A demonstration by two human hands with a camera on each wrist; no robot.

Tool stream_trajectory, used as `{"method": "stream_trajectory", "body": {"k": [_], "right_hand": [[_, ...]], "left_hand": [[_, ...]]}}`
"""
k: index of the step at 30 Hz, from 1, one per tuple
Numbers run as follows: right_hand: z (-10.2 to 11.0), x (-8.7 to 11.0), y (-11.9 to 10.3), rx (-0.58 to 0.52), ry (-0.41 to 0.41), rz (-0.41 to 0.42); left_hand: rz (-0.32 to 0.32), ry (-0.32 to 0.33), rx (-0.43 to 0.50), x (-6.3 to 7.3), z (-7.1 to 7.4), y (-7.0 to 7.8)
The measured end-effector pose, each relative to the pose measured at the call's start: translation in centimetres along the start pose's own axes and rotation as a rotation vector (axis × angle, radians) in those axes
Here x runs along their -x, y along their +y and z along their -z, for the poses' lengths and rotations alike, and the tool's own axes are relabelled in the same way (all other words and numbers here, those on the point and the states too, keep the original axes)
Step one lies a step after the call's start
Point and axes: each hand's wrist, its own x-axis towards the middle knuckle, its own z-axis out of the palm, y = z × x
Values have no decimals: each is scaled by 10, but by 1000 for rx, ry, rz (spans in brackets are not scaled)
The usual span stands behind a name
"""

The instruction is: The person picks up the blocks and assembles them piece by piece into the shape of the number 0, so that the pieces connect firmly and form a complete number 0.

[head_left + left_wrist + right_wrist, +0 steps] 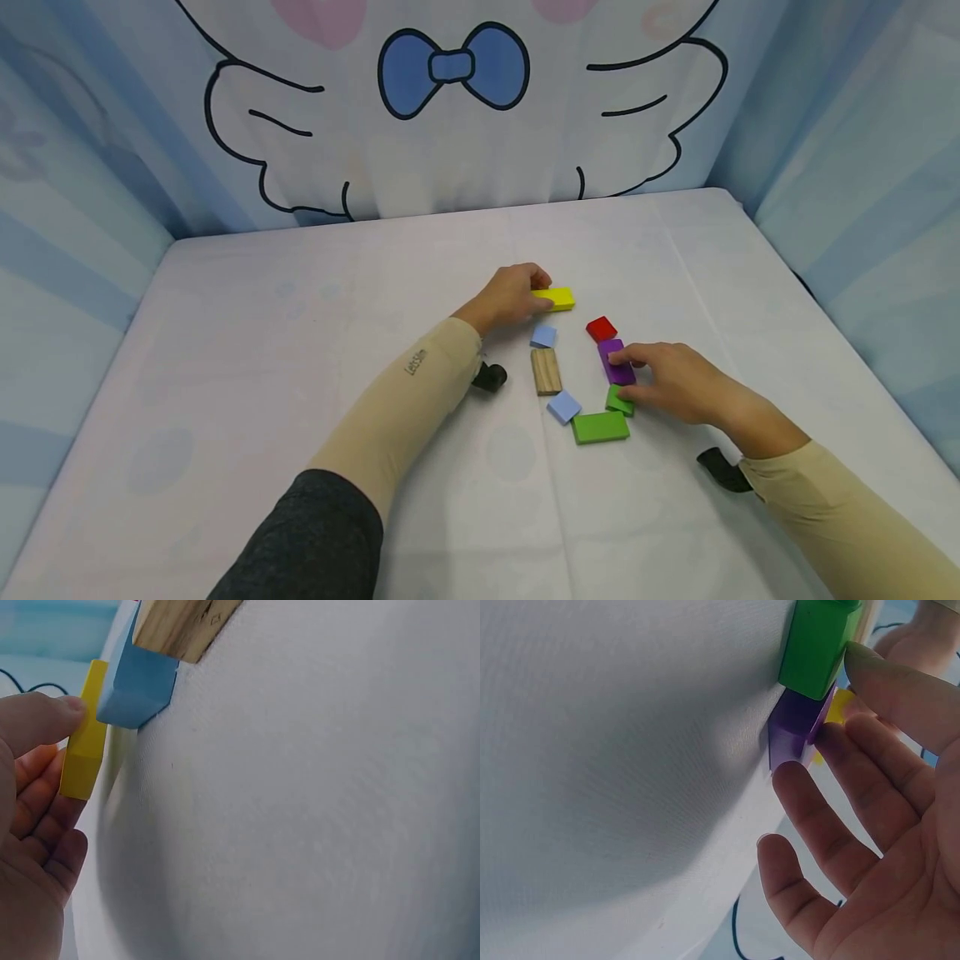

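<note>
My left hand (510,293) pinches a yellow block (560,298) between thumb and fingers, at the far end of a loop of small blocks. In the left wrist view the thumb lies on one side of that yellow block (87,742), with fingers behind it. At the loop's right side, my right hand (684,385) touches a purple block (614,367) with its fingertips. Its thumb rests against a small green block (617,402), which meets the purple one's near end. The right wrist view shows these fingers loosely extended, not wrapped round either block.
A red block (601,328) touches the purple block's far end. Down the loop's left side lie a light blue block (543,337), a wooden block (546,372) and another blue block (563,407). A long green block (601,428) forms the near end. Everything lies on a white cloth (300,400).
</note>
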Motion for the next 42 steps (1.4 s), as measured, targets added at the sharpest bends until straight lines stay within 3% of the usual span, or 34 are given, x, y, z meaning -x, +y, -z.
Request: {"method": "stream_trajectory", "body": {"k": [11, 42], "right_hand": [[2, -1, 1, -5, -17, 1], [2, 0, 1, -14, -15, 14]], "left_hand": [[-39, -23, -12, 1, -4, 7], [-37, -80, -38, 10, -14, 16]]}}
